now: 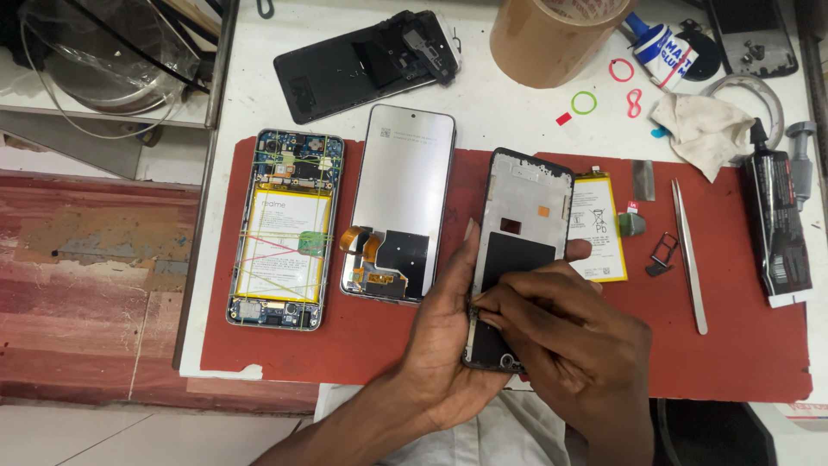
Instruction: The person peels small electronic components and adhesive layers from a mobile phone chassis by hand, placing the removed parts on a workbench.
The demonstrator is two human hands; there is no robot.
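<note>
My left hand (444, 336) cradles a black phone frame (522, 216) from below and the left, inner side up, above the red mat (742, 362). My right hand (573, 332) lies over the frame's lower part, its fingertips pressed on the frame's lower left edge. Behind the frame's right side lies a flat battery with a yellow border (597, 224). Whether the right fingers pinch a small part is hidden.
On the mat's left lie an opened phone bound with rubber bands (285, 229) and a display panel face down (401, 203). To the right are tweezers (690, 255), a SIM tray (662, 253) and a black glue tube (780, 233). Behind the mat: a black back cover (362, 65), a tape roll (543, 39), a cloth (703, 129).
</note>
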